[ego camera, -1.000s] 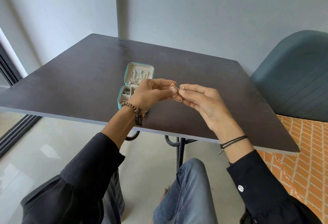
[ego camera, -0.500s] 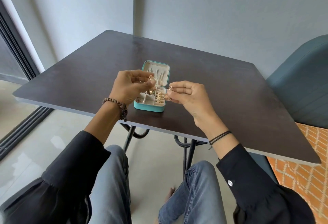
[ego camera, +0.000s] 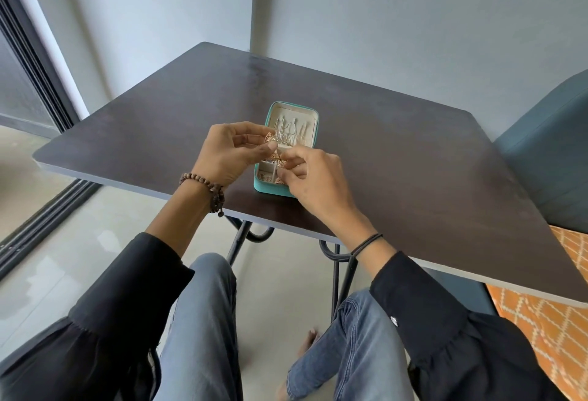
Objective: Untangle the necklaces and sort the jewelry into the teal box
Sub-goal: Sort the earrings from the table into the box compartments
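The teal box (ego camera: 273,189) lies open on the dark table (ego camera: 397,162), its lid flat behind it with silver necklaces (ego camera: 291,132) hanging on the cream lining. Small pieces sit in its front compartments. My left hand (ego camera: 229,154) pinches a rose-gold earring (ego camera: 270,139) just above the box's left side. My right hand (ego camera: 315,178) pinches a second rose-gold earring (ego camera: 280,163) over the compartments, covering the box's right front corner. The two hands are close together, almost touching at the fingertips.
A teal upholstered chair (ego camera: 550,152) stands at the table's right side, over an orange patterned rug (ego camera: 541,311). The wall runs close behind the table. A sliding-door frame (ego camera: 35,89) is at the left. My knees sit under the table's near edge.
My hands have moved from in front of the box to directly above it. They have separated slightly, each holding its own earring, and the right hand has dropped toward the compartments.
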Demonstrator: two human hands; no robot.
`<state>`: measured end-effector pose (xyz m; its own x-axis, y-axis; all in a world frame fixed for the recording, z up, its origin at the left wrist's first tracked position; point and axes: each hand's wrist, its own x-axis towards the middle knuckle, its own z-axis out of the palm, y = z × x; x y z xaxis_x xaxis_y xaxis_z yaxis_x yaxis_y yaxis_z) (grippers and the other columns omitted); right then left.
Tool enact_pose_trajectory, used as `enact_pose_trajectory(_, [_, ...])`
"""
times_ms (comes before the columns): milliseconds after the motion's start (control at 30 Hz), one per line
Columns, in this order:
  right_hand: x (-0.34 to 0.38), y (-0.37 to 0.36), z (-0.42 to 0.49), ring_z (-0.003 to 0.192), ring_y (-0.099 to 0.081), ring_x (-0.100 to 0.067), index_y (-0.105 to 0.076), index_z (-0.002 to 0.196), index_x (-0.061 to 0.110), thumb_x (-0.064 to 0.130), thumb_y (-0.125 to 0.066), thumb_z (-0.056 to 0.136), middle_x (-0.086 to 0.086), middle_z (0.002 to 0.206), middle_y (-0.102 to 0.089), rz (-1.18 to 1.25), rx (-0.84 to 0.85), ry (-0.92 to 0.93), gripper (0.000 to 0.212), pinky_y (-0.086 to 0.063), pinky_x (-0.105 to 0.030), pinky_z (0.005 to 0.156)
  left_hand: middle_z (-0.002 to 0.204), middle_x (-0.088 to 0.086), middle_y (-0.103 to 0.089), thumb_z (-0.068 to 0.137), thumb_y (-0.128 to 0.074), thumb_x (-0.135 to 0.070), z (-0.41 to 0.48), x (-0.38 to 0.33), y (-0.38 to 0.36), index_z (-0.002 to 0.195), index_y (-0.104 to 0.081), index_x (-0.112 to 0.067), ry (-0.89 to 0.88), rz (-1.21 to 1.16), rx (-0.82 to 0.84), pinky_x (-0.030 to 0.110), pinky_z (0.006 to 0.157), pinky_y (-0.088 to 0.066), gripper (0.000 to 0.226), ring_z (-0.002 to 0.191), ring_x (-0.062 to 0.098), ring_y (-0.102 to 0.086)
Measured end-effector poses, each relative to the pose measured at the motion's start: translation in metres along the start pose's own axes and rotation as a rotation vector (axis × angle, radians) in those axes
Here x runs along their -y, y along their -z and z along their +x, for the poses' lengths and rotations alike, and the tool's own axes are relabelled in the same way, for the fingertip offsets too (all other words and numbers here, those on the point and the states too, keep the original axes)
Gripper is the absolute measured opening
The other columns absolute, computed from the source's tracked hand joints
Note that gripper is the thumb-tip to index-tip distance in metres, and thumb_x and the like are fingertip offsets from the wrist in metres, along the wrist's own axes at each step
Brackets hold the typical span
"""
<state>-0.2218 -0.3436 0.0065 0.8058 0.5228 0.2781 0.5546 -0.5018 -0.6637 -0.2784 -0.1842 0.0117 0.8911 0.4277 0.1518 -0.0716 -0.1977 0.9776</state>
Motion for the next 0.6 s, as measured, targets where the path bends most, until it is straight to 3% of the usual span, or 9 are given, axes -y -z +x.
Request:
enact_pose_trajectory(200, [-0.004, -0.005, 0.002, 0.085, -0.072, -0.017, -0.077, 0.100, 0.009, 0.006, -0.076, 0.086, -0.007, 0.104, -0.072, -0.101, -0.045, 0.062, 0.014, -0.062, -0.030, 0.075, 0.098, 0.007, -0.075, 0.082, -0.077, -0.016, 0.002, 0.002, 0.002, 0.107, -0.073, -0.009, 0.020, 0.005, 0.022, 0.024, 0.073, -0.060, 0.026, 0.090, 0.017, -0.073])
enact_pose_trajectory(467, [-0.013, -0.004, -0.007, 0.108, -0.062, -0.026, -0.073, 0.104, 0.012, 0.001, -0.060, 0.094, -0.008, 0.120, -0.061, -0.183, -0.057, 0.082, 0.019, -0.060, -0.039, 0.083, 0.099, 0.006, -0.074, 0.083, -0.077, -0.014, 0.003, 0.005, -0.002, 0.111, -0.071, -0.006, 0.031, 0.012, 0.053, 0.020, 0.069, -0.058, 0.030, 0.085, 0.014, -0.074])
enact_pose_trajectory(600, [-0.019, 0.001, -0.010, 0.103, -0.065, -0.021, -0.072, 0.108, 0.014, 0.000, -0.057, 0.095, -0.005, 0.117, -0.063, -0.142, -0.079, 0.054, 0.024, -0.061, -0.037, 0.081, 0.097, 0.004, -0.074, 0.083, -0.077, -0.016, 0.003, 0.005, -0.006, 0.110, -0.071, -0.008, 0.045, 0.084, 0.114, 0.018, 0.064, -0.056, 0.029, 0.083, 0.013, -0.073])
